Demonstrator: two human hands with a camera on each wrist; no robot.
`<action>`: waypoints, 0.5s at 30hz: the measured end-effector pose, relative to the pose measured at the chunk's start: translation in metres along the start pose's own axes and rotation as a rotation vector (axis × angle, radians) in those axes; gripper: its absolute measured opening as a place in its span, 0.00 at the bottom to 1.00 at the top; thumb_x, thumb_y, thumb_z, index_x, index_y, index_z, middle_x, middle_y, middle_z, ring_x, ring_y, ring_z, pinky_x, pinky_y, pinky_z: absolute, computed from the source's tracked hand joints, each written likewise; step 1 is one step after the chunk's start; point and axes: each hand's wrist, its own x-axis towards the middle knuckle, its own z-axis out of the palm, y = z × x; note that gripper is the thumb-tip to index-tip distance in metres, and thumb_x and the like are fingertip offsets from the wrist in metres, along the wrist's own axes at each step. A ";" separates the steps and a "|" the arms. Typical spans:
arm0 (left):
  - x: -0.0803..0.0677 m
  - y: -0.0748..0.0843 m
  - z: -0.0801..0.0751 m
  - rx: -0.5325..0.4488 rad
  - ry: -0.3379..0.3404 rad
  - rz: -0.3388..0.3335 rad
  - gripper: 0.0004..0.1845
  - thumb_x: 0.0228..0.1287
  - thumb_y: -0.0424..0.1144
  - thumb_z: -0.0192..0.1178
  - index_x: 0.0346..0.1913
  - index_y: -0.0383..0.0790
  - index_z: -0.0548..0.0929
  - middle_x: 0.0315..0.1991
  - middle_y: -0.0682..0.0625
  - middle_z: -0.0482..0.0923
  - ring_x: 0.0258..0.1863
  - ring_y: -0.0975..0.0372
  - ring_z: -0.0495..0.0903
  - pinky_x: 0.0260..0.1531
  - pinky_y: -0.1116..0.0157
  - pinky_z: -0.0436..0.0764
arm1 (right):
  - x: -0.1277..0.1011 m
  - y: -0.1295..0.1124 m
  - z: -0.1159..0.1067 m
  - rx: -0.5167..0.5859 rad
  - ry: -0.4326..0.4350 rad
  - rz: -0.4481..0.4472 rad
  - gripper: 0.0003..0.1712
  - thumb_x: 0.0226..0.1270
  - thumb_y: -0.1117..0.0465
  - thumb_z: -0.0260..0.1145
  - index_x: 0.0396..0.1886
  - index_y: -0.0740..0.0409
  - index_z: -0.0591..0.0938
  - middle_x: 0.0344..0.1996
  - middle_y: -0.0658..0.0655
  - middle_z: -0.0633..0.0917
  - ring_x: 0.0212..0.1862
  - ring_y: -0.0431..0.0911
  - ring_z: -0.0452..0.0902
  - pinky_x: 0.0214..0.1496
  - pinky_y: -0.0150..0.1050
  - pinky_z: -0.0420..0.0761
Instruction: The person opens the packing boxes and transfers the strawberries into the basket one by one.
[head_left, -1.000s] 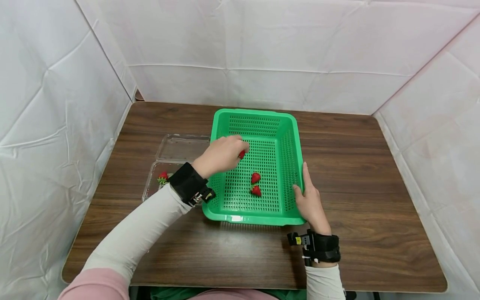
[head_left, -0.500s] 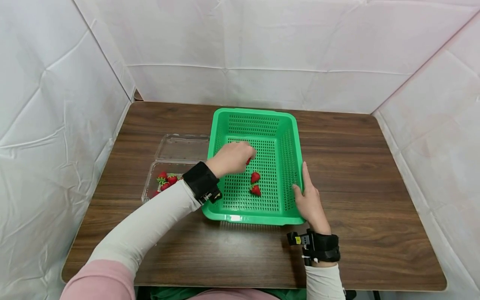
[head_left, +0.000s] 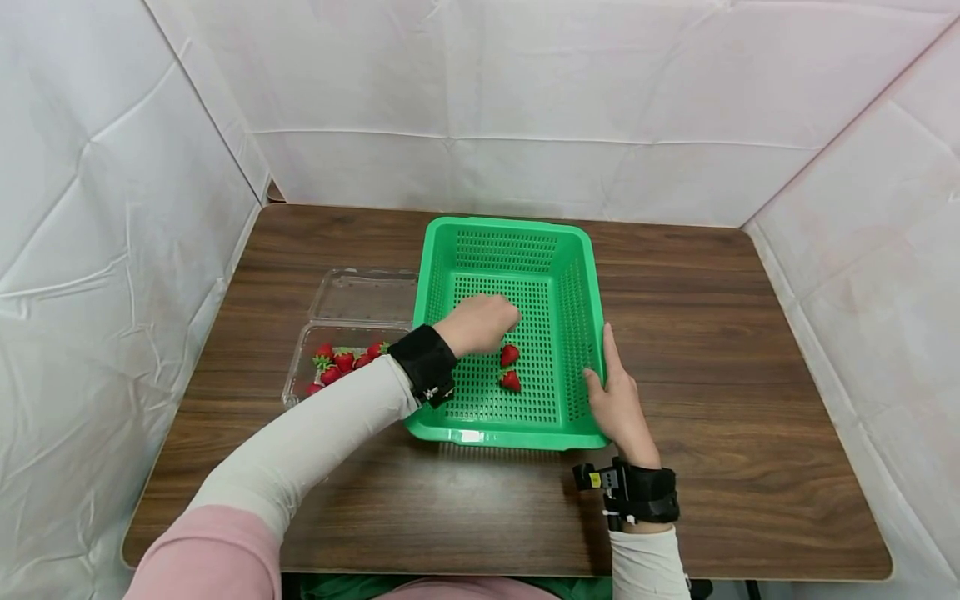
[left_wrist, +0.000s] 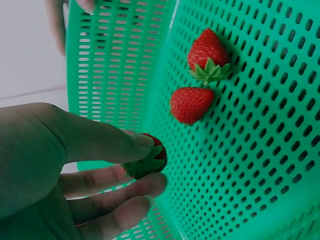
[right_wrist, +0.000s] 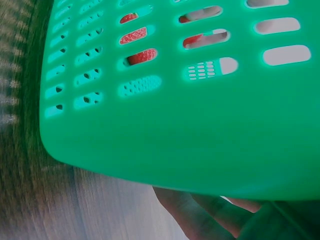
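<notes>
My left hand (head_left: 482,323) reaches into the green perforated basket (head_left: 581,250) and pinches a strawberry (left_wrist: 149,161) between thumb and fingers, low over the basket floor. Two strawberries (head_left: 510,356) (head_left: 512,382) lie on the floor just right of that hand, also seen as the upper strawberry (left_wrist: 206,53) and the lower strawberry (left_wrist: 190,104) in the left wrist view. My right hand (head_left: 617,400) holds the basket's right rim, fingers straight along the outer wall, thumb inside. In the right wrist view only the basket wall (right_wrist: 190,140) and part of the hand show.
A clear plastic clamshell (head_left: 352,321) lies open on the brown table (head_left: 750,375) left of the basket, with several strawberries (head_left: 341,361) in its near half. White sheets wall in the table at the back and both sides.
My left hand has moved right and nearer over the basket floor with its strawberry, toward the two lying berries. More berries in the clamshell have come into view. The right hand stays put.
</notes>
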 end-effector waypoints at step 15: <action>0.018 0.005 0.011 0.106 -0.098 -0.015 0.22 0.67 0.26 0.52 0.24 0.48 0.52 0.24 0.53 0.44 0.24 0.63 0.48 0.29 0.65 0.52 | 0.000 0.000 0.002 0.003 0.002 0.011 0.45 0.78 0.63 0.47 0.75 0.30 0.30 0.77 0.66 0.51 0.23 0.49 0.68 0.33 0.43 0.67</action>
